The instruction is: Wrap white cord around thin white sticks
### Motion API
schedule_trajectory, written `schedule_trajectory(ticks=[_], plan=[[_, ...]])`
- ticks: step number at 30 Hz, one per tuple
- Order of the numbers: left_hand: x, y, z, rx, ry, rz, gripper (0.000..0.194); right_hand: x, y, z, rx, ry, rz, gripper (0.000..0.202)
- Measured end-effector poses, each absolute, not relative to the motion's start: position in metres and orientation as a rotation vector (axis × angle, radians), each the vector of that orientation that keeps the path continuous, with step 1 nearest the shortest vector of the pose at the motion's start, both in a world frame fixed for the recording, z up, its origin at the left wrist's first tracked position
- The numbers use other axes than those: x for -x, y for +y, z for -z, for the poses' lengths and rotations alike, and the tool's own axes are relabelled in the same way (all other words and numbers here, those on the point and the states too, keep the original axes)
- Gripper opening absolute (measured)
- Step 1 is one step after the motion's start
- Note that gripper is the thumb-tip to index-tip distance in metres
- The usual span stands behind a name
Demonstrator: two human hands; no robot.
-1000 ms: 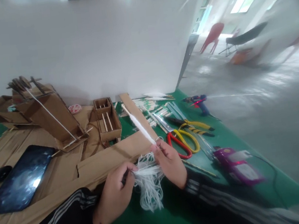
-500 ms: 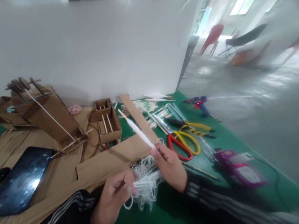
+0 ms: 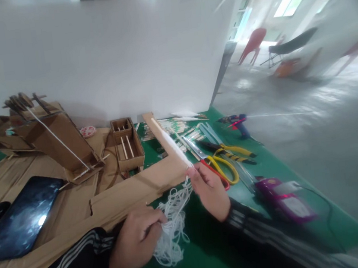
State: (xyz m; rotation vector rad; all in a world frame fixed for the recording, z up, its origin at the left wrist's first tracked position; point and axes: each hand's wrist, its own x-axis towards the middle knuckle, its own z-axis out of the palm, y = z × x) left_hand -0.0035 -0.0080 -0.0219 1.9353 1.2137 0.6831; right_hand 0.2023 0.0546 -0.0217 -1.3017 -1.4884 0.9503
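Note:
White string (image 3: 173,234) hangs in a loose, tangled bundle over the green table. At its upper left side my left hand (image 3: 137,234) is closed on some of the strands. My right hand (image 3: 210,189) pinches the lower end of a thin stick wound with white string (image 3: 173,143), which points up and away to the left. Several strands run from the right hand's fingertips down to the bundle. Red and yellow scissors (image 3: 217,168) lie just beyond the right hand, which partly covers them.
Cardboard strips (image 3: 139,180) lie beyond the hands. A cardboard model (image 3: 53,136), a small divided box (image 3: 128,146) and a black tablet (image 3: 24,218) are to the left. Pliers (image 3: 228,152), a glue gun (image 3: 239,124) and a purple device (image 3: 285,199) stand or lie at right.
My right hand has moved right and slightly up with the wound stick, away from the bundle. My left hand has turned palm down, and the bundle hangs lower.

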Motion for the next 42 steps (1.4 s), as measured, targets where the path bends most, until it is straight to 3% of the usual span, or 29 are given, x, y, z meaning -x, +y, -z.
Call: schedule_trajectory(ticks=[7,13,19,25,31,37,42], plan=[[0.007,-0.004,0.015,-2.013,1.072,-0.892,0.024,-0.216,0.066,0.008,1.29,-1.39,-0.781,0.035],[0.002,-0.005,0.025,-1.706,1.146,-0.907,0.036,-0.226,0.075,0.008,1.229,-1.303,-0.755,0.032],[0.003,-0.002,0.035,-1.374,1.319,-0.841,0.007,-0.231,0.083,0.014,1.081,-1.143,-0.884,0.031],[0.003,-0.005,0.023,-1.93,1.298,-0.732,0.031,-0.234,0.088,0.01,0.999,-1.04,-0.928,0.028],[0.006,-0.004,0.007,-2.26,1.479,-0.706,0.013,-0.231,0.085,0.01,1.007,-1.093,-0.957,0.029],[0.001,0.023,-0.01,-1.838,1.341,-0.851,0.048,-0.215,0.064,0.014,1.175,-1.512,-0.853,0.032],[-0.016,0.041,-0.022,-1.484,1.047,-0.874,0.041,-0.201,0.051,0.026,1.078,-1.775,-0.859,0.027]])
